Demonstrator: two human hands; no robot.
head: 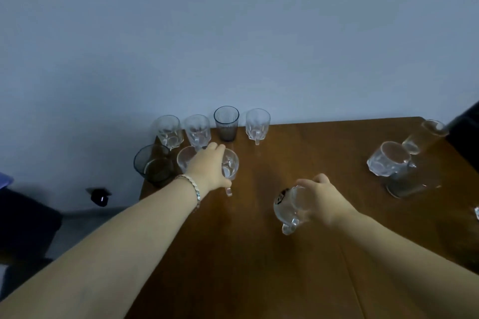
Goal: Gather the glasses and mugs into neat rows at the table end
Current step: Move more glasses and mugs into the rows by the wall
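Note:
A back row along the far edge of the brown table (pixel 259 254) holds two clear glasses (pixel 169 131) (pixel 198 131), a dark tumbler (pixel 226 123) and a clear mug (pixel 257 125). In front stand a second dark tumbler (pixel 153 164) and a clear glass (pixel 185 158). My left hand (pixel 208 167) grips a clear mug (pixel 230 166) from above, beside that glass. My right hand (pixel 320 198) holds a clear mug with a printed picture (pixel 289 206), tilted above the table's middle.
At the far right stand a clear mug (pixel 388 160), a tall glass (pixel 425 136) and a dark glass (pixel 409 181). A wall runs behind the table. A dark seat (pixel 26 225) and a small black object (pixel 99 195) lie left of the table.

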